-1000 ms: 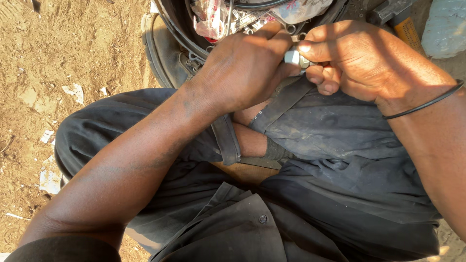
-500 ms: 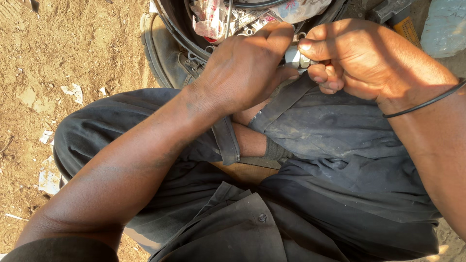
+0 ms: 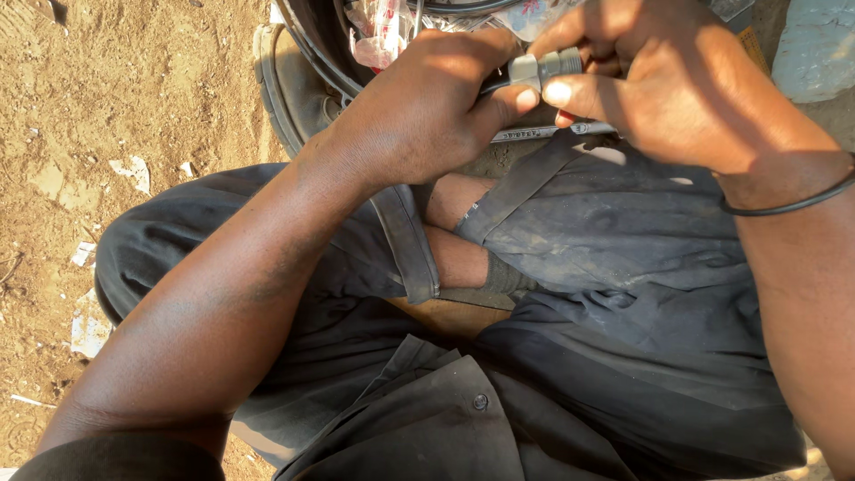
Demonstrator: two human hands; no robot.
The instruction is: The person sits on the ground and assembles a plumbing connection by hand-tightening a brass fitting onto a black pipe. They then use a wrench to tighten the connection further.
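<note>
Both hands have shifted slightly toward twelve o'clock; the left hand [image 3: 419, 116] and right hand [image 3: 677, 89] pinch a small grey metal fitting [image 3: 545, 67], the tyre [image 3: 294, 80] at eleven o'clock.

Bare, sunlit dirt ground [image 3: 116, 98] — reddish-brown and uneven — strewn with pale paper scraps [image 3: 132, 169]. At the top right lies a bluish-grey slab [image 3: 815, 44], perhaps stone.

You get hard, warm sunlight on the dirt ground [image 3: 116, 107] and knuckles; deep shadow fills your lap; focus stays sharp.
</note>
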